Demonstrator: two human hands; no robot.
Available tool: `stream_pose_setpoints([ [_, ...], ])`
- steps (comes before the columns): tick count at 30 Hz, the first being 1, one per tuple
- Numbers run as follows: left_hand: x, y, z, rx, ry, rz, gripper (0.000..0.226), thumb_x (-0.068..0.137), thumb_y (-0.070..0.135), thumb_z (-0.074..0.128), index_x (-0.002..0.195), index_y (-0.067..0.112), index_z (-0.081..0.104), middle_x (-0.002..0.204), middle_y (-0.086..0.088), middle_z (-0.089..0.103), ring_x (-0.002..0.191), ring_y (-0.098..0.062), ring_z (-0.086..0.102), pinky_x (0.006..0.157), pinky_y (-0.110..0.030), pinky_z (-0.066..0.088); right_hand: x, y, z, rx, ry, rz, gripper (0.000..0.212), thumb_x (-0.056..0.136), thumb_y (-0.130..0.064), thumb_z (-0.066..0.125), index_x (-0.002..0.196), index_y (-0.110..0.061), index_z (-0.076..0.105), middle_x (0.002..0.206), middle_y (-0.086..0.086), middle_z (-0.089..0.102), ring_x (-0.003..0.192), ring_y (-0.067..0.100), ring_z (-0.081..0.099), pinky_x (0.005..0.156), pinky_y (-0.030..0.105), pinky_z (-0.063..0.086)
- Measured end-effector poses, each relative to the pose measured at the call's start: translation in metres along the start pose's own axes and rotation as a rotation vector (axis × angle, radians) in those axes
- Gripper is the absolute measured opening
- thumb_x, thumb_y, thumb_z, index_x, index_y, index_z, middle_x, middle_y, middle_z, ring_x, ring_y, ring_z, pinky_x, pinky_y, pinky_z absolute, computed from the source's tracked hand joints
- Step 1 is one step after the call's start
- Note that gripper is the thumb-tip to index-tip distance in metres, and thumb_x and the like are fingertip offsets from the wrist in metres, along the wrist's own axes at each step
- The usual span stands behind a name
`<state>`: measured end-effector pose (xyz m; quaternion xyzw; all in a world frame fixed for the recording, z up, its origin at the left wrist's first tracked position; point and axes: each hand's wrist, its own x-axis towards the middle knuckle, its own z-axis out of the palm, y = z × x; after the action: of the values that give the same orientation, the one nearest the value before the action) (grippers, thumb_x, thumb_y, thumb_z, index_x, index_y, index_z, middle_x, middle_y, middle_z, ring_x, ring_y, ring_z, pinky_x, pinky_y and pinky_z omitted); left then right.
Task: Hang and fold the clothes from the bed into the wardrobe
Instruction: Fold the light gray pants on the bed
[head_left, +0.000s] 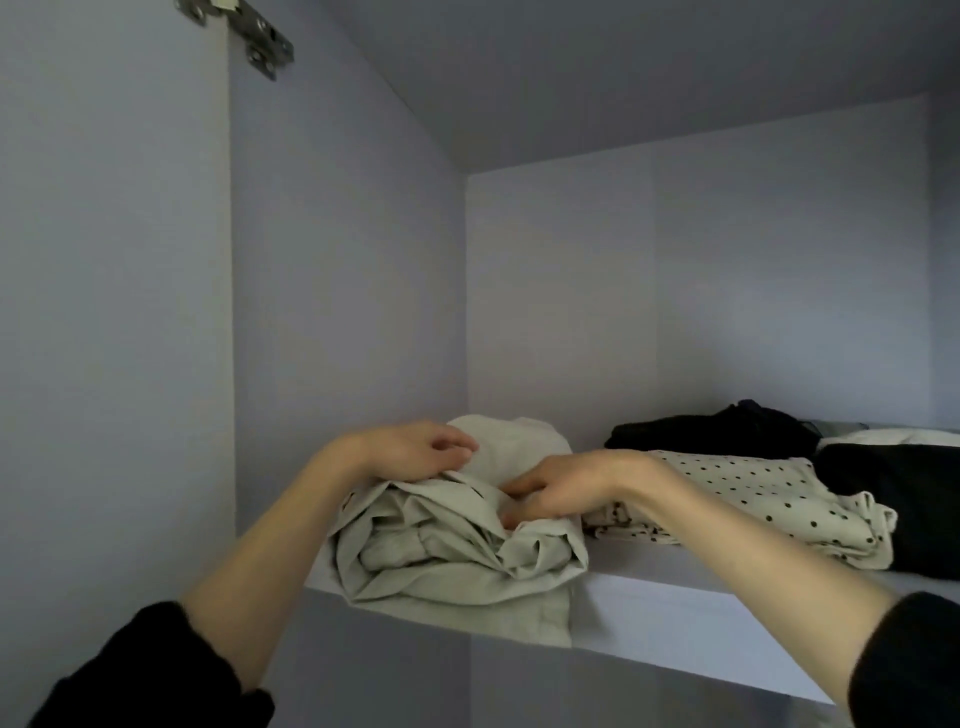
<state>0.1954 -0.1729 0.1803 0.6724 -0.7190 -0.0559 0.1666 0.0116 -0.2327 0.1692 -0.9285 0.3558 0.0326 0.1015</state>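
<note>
A rolled, crumpled pale grey-green garment (447, 556) lies at the left end of the white wardrobe shelf (670, 618), with one flap hanging over the shelf's front edge. My left hand (415, 449) rests on top of the bundle near its back, fingers loosely curved. My right hand (550, 491) lies on the bundle's right side, its fingertips tucked into the folds of the cloth.
To the right on the same shelf sit a folded cream garment with black dots (769, 499), a black garment (717, 434) behind it and another black garment (909, 509) at the far right. The wardrobe's side wall (343, 291) is just left of the bundle. A metal hinge (254, 36) is at the top left.
</note>
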Motion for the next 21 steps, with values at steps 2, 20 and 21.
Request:
stream_pose_setpoints([
  [2,-0.009,-0.002,0.005,0.031,0.041,0.016,0.041,0.101,0.036,0.034,0.136,0.019,0.047,0.143,0.005,0.044,0.129,-0.012,0.041,0.105,-0.018,0.026,0.026,-0.004,0.002,0.048,0.019,0.062,0.054,0.088,-0.061,0.045,0.134,-0.032,0.048,0.139,-0.005,0.046,0.128,0.019,0.043,0.107,0.035,0.035],
  [20,0.092,-0.055,0.04,0.484,0.024,-0.125,0.061,0.096,0.052,0.036,0.149,0.04,0.007,0.159,0.001,-0.002,0.145,-0.03,0.005,0.114,-0.051,0.018,0.003,0.088,-0.02,-0.168,0.363,0.358,0.051,0.098,-0.054,0.026,0.129,-0.024,0.054,0.132,-0.001,0.053,0.122,0.023,0.048,0.101,0.036,0.038],
  [21,0.101,-0.053,0.041,0.512,0.019,-0.143,0.061,0.096,0.052,0.036,0.149,0.038,0.008,0.159,-0.002,0.0,0.144,-0.031,0.01,0.115,-0.049,0.019,0.001,0.099,-0.019,-0.207,0.357,0.409,0.055,0.097,-0.057,0.023,0.141,-0.029,0.042,0.146,-0.001,0.041,0.134,0.024,0.036,0.11,0.043,0.029],
])
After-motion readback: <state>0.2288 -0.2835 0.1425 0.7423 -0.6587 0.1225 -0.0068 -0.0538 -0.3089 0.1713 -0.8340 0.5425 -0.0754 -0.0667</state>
